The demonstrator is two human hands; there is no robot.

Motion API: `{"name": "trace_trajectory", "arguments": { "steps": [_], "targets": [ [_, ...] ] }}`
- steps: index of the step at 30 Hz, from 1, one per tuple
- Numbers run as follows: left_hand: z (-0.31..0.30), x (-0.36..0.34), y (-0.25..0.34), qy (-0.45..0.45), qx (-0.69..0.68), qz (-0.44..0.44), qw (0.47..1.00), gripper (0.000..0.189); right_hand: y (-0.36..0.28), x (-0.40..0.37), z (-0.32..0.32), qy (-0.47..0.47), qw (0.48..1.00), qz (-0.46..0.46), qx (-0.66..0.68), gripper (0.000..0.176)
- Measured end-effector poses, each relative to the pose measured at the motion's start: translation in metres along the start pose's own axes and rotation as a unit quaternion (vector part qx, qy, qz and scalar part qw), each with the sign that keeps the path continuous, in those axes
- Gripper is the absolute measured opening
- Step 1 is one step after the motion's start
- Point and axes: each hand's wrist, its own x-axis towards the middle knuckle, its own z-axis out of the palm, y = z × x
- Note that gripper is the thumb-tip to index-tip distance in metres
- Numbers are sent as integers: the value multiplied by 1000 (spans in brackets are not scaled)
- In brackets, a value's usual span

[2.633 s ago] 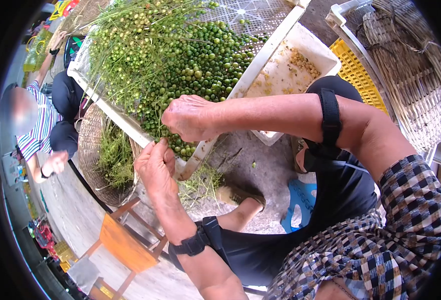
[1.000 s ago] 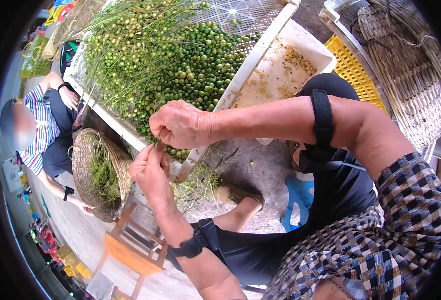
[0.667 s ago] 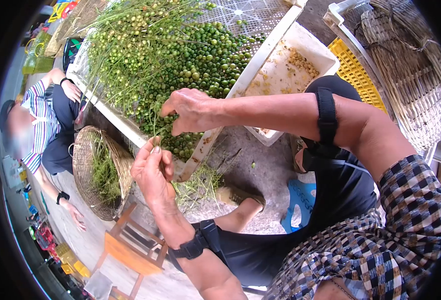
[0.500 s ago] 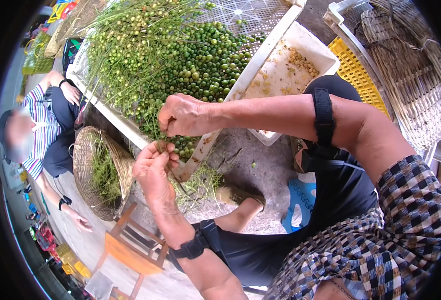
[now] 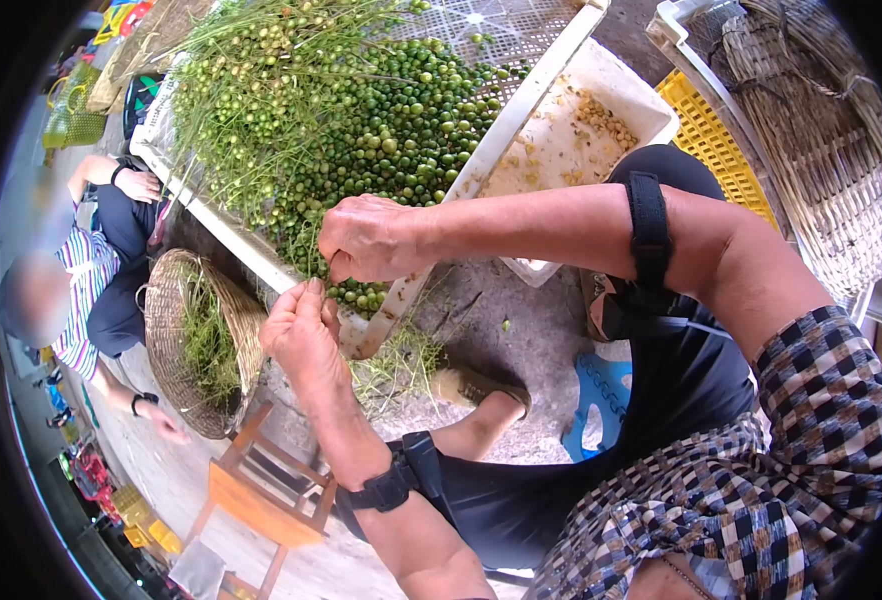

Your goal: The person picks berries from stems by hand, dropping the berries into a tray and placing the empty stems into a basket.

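Over the near corner of a white plastic crate (image 5: 376, 330), my left hand (image 5: 306, 335) is closed, its thumb and fingertips pinched on thin green stems that are mostly hidden. Just above it, my right hand (image 5: 371, 240) is curled with the fingers folded inward; what they grip is hidden. The two hands almost touch at the fingertips. Round green berries (image 5: 416, 115) lie loose in the crate beside and beneath my right hand. A heap of stems with berries still attached (image 5: 261, 110) fills the crate's left side.
Right of the crate is a white tub (image 5: 536, 160) with yellowish bits, near a yellow basket (image 5: 716, 135). A wicker basket (image 5: 176, 335) of green stems stands left, by a seated person (image 5: 96, 260). A wooden stool (image 5: 266, 500) and stem scraps (image 5: 396, 370) are on the floor.
My right hand has shifted slightly downward and my left fingertips have drawn in, closer to it. The seated person has leaned lower and moved an arm.
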Motion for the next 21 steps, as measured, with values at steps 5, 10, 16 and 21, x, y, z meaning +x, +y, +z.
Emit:
{"name": "trace_trajectory", "arguments": {
  "steps": [5,10,16,21],
  "targets": [
    [-1,-2,5,-11,-7,-21,1000,6,-10,-3,-10,-34,995,24,-90,13],
    [0,-3,6,-7,4,-26,1000,7,5,-9,-10,-46,983,-26,-177,16],
    [-16,1,5,-79,-44,-67,994,7,11,-7,-22,-7,991,76,-112,8],
    [-14,-8,21,-116,-133,-127,976,12,10,-4,-11,59,975,201,81,35]
  ]
}}
